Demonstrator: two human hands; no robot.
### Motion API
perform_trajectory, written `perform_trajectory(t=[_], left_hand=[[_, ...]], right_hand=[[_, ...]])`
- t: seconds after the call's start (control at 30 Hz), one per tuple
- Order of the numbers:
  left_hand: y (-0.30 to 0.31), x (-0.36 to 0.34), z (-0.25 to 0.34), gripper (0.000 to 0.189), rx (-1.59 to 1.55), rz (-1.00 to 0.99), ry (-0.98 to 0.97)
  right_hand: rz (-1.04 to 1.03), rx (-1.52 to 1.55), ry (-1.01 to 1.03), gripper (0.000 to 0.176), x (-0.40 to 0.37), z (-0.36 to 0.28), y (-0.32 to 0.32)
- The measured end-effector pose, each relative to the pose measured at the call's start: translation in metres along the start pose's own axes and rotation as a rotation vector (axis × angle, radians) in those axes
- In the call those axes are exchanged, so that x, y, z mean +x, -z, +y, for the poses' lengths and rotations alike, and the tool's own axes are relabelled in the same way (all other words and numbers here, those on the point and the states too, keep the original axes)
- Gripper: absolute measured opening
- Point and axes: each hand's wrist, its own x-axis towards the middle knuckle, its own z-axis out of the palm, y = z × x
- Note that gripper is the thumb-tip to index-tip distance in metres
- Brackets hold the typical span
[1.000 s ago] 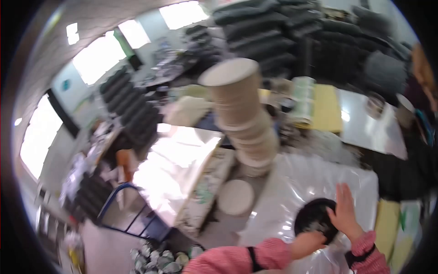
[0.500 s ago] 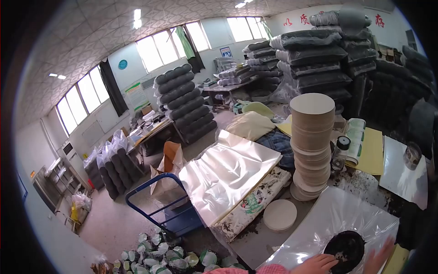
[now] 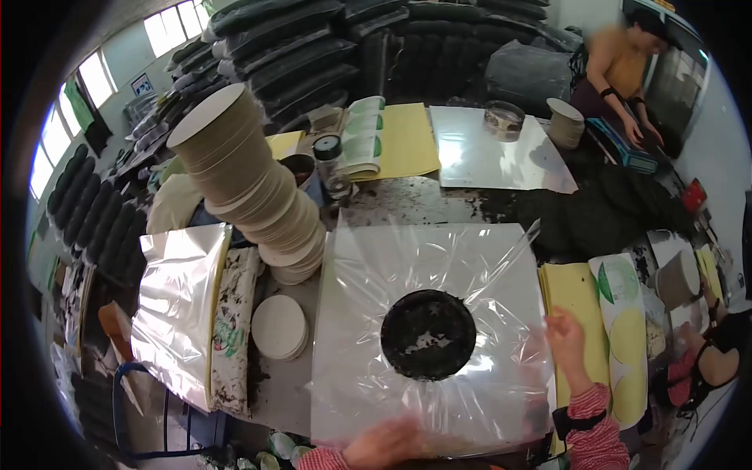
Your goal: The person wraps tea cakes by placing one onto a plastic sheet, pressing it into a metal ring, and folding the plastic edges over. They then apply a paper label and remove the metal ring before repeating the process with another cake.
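A round, flat black cake of some dark pressed material lies mid-board, with a paler patch on top. Wrinkled clear plastic film spreads around it, over a white board. At the film's near edge is my left hand, low in the view and smeared by motion; its fingers cannot be made out. My right hand is at the film's right edge, its fingers curled together on what looks like the film. Left of the board lie round cardboard discs, beside a tall leaning stack of discs.
Shiny film sheets lie at the left, above a blue cart. A jar, yellow paper and a white sheet are behind. Right are yellow sheets and round-printed labels. Another person works at back right.
My view has swung right and down onto the board. Both hands were beside the black cake; now the left is at the film's near edge and the right at its right edge.
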Motion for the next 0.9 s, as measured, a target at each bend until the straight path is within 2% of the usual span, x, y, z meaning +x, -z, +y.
perform_trajectory(t=[0.03, 0.07, 0.1, 0.13, 0.17, 0.2, 0.23, 0.27, 0.3, 0.33, 0.37, 0.4, 0.43, 0.47, 0.53, 0.57, 0.6, 0.67, 0.7, 0.73, 0.8, 0.83, 0.9], left_hand=[[0.020, 0.015, -0.009, 0.051, 0.115, 0.079, 0.221], [0.044, 0.038, -0.019, 0.065, 0.228, 0.160, 0.445], [0.050, 0.055, -0.030, 0.065, 0.220, 0.152, 0.430], [0.049, 0.069, -0.039, 0.069, 0.226, 0.443, 0.381], [0.049, 0.084, -0.042, 0.073, 0.229, 0.735, 0.327], [0.055, 0.106, -0.041, 0.062, 0.154, 0.653, 0.278], [0.055, 0.115, -0.044, 0.058, 0.110, 0.517, 0.286], [0.055, 0.125, -0.050, 0.054, 0.072, 0.384, 0.293], [0.035, 0.128, -0.064, 0.049, 0.107, 0.469, 0.441], [0.039, 0.140, -0.062, 0.049, 0.110, 0.465, 0.429], [0.041, 0.148, -0.056, 0.047, 0.155, 0.501, 0.538], [0.043, 0.152, -0.048, 0.045, 0.193, 0.528, 0.654], [0.049, 0.153, -0.045, 0.050, 0.081, 0.461, 0.740], [0.048, 0.154, -0.047, 0.050, 0.078, 0.459, 0.738], [0.047, 0.149, -0.049, 0.059, -0.045, 0.647, 0.709], [0.052, 0.139, -0.048, 0.074, -0.142, 0.668, 0.666], [0.063, 0.138, -0.052, 0.074, -0.130, 0.677, 0.649], [0.077, 0.136, -0.060, 0.088, -0.389, 0.997, 0.500], [0.089, 0.145, -0.062, 0.099, -0.434, 0.857, 0.479], [0.096, 0.155, -0.055, 0.092, -0.625, 0.626, 0.447], [0.066, 0.166, -0.056, 0.075, -0.045, 0.498, 0.470], [0.064, 0.169, -0.057, 0.057, -0.107, 0.534, 0.465], [0.061, 0.172, -0.062, 0.054, -0.057, 0.588, 0.465]], right_hand=[[-0.151, -0.191, 0.041, 0.058, -0.013, 0.030, -0.016], [-0.248, 0.411, -0.155, 0.075, -0.035, 0.030, -0.044], [-0.341, -0.002, 0.083, 0.084, -0.040, 0.005, -0.061], [-0.435, -0.417, 0.306, 0.093, -0.047, -0.023, -0.072], [-0.557, -0.420, 0.353, 0.101, -0.044, -0.054, -0.081], [-0.670, -0.422, 0.410, 0.110, -0.038, -0.075, -0.086], [-0.533, -0.336, 0.447, 0.118, -0.044, -0.044, -0.108], [-0.513, -0.338, 0.454, 0.118, -0.046, -0.041, -0.112], [-0.457, 0.305, 0.177, 0.118, -0.039, -0.040, -0.117], [-0.393, 0.941, -0.121, 0.118, -0.037, -0.044, -0.120], [-0.387, 0.941, -0.127, 0.118, -0.032, -0.050, -0.123], [-0.289, 0.765, 0.049, 0.107, -0.022, -0.074, -0.125], [-0.193, 0.584, 0.221, 0.098, -0.011, -0.100, -0.129], [-0.099, 0.397, 0.402, 0.088, -0.003, -0.116, -0.137], [-0.193, -0.003, 0.677, 0.052, -0.013, -0.126, -0.160], [-0.236, 0.000, 0.653, 0.043, -0.017, -0.120, -0.170], [-0.220, 0.001, 0.670, 0.043, -0.018, -0.120, -0.171], [-0.350, -0.277, 0.483, 0.036, -0.021, -0.119, -0.165], [-0.288, -0.266, 0.553, 0.035, -0.022, -0.120, -0.165], [-0.307, -0.270, 0.535, 0.035, -0.023, -0.119, -0.162], [-0.371, -0.066, 0.721, 0.033, -0.008, -0.121, -0.153], [-0.374, -0.071, 0.739, 0.033, -0.001, -0.118, -0.148], [-0.076, 0.377, 0.417, 0.035, 0.012, -0.104, -0.133]])
